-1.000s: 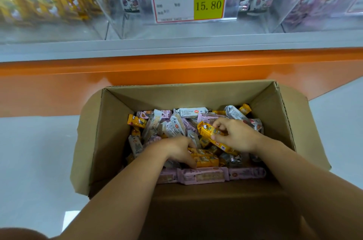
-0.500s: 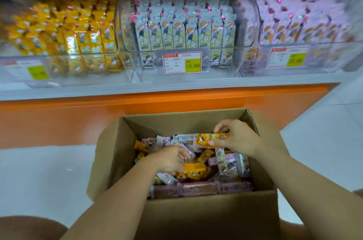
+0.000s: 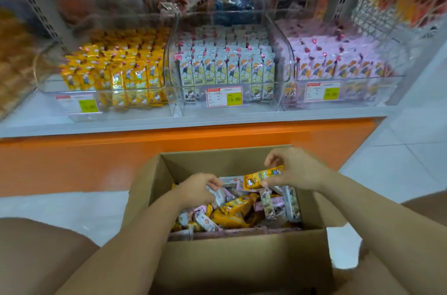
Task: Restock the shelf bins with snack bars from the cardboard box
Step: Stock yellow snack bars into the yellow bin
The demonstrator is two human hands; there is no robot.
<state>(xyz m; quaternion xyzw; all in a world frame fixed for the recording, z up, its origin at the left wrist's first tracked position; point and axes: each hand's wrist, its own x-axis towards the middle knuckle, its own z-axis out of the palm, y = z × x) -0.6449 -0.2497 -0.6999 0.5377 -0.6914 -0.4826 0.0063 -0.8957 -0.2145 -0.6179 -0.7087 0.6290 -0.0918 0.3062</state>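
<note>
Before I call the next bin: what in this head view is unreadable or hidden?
Head view only:
- Left price label and right price label: too blurred to read.
- Pale bar in the left hand: mostly covered by its fingers, flavour unclear.
- Yellow bar in the right hand: print too small to read.
- Cardboard box floor: buried under loose bars, stock uncountable.
- Goods behind the middle bin: motion blur.

- The left hand (image 3: 196,189) and left forearm (image 3: 135,241) are bare, uncovered down to the frame's bottom edge.
- The right hand (image 3: 297,169) and right forearm (image 3: 362,212) are equally bare.
- A bare left knee (image 3: 36,253) and right knee (image 3: 428,205) show at the lower corners.
</note>
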